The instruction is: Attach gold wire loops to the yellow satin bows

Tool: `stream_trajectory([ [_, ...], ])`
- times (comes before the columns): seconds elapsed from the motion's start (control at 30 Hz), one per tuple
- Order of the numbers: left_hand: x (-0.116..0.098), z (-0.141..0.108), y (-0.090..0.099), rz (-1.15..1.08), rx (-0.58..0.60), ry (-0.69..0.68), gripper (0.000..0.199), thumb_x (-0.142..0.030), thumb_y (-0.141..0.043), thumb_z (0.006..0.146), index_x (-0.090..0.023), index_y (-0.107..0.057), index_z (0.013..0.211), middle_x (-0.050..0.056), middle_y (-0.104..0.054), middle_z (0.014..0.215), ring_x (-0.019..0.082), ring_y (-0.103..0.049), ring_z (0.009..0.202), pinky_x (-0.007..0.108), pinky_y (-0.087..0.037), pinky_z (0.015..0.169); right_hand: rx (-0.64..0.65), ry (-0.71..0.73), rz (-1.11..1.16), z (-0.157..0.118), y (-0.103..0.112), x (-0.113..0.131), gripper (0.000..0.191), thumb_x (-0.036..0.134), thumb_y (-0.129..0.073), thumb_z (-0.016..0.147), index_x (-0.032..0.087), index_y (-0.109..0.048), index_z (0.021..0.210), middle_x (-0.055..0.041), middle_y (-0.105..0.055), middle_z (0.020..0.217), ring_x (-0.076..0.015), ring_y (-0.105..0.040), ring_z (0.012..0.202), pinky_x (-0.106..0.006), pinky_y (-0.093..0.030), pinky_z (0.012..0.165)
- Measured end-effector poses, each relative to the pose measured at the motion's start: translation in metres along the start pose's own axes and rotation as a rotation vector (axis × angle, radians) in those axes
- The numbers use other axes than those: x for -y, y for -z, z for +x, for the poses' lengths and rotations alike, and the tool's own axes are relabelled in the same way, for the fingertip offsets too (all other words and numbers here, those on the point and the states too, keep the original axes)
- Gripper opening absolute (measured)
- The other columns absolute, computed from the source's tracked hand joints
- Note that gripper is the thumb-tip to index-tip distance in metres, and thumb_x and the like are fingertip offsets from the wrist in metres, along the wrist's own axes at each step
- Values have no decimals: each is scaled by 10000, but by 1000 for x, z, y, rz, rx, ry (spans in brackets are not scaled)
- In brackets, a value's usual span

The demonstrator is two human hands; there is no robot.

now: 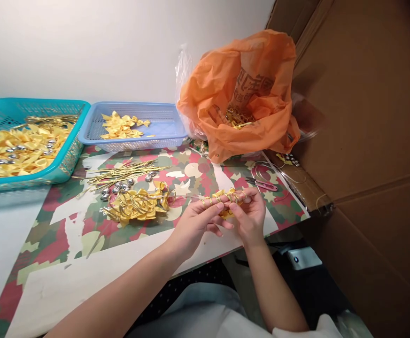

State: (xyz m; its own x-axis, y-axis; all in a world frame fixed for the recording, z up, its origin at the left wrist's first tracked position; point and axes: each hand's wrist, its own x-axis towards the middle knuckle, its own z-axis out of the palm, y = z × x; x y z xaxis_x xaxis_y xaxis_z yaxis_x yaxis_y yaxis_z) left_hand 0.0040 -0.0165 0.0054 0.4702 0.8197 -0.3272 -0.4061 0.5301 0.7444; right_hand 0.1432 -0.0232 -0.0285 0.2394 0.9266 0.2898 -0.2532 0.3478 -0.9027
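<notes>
I see the left hand [205, 217] and right hand [251, 213] pinching looped gold wire [207, 203] with yellow bows [219, 193], fingers [226, 224] nearly closed and partly hiding it, above the worktop [113, 277]. The teal basket [58, 172] is cut off at left.

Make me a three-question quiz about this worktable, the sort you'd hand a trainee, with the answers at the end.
1. Multiple choice: what stands between the teal basket and the orange bag?
A) a stack of paper
B) a blue basket
C) a glass jar

2. True or false: the pink-handled tool lies on the star-patterned sheet.

3. Short answer: what do the left hand and right hand hold between them?

Key:
1. B
2. True
3. Gold wire loops with yellow ribbon pieces
</notes>
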Motion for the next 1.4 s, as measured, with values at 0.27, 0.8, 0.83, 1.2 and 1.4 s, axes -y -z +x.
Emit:
stream_trajectory([
  [0.27, 0, 0, 1, 39, -72, -14, 286, -356, -839, 647, -154, -749, 830, 28, -704, 696, 111, -648, 549, 181, -415, 472, 52, 98, -179, 0, 2, -2, 297, 264, -778, 726, 255, -507, 847, 51, -539, 714, -138, -562, 724, -292, -480, 715],
  [0.8, 0, 2, -1, 46, -116, -29, 270, -368, -829, 659, -138, -701, 721, 11, -666, 645, 88, -612, 516, 175, -369, 462, 25, 115, -243, 0, -2, -4, 371, 218, -818, 672, 247, -485, 833, 68, -603, 675, -124, -583, 656, -316, -481, 740],
  [0.83, 0, 2, 0, 45, -113, -28, 268, -369, -825, 665, -140, -700, 727, 9, -666, 648, 87, -612, 518, 175, -369, 464, 31, 119, -245, 0, -2, -4, 367, 211, -813, 676, 247, -485, 836, 68, -604, 678, -119, -574, 648, -312, -476, 735],
  [1.2, -1, 1, -1, 71, -126, -33, 291, -373, -829, 657, -137, -673, 728, 9, -664, 651, 88, -608, 524, 180, -382, 472, 78, 104, -219, -1, -1, -3, 338, 197, -783, 709, 255, -491, 869, 62, -594, 724, -115, -555, 665, -281, -461, 699],
  [1.4, 1, 1, -1, 89, -147, -74, 283, -373, -826, 665, -147, -676, 742, -1, -662, 630, 98, -625, 511, 185, -399, 479, 90, 71, -174, -1, -1, -3, 310, 229, -768, 739, 257, -493, 879, 48, -586, 735, -128, -574, 698, -295, -496, 707],
])
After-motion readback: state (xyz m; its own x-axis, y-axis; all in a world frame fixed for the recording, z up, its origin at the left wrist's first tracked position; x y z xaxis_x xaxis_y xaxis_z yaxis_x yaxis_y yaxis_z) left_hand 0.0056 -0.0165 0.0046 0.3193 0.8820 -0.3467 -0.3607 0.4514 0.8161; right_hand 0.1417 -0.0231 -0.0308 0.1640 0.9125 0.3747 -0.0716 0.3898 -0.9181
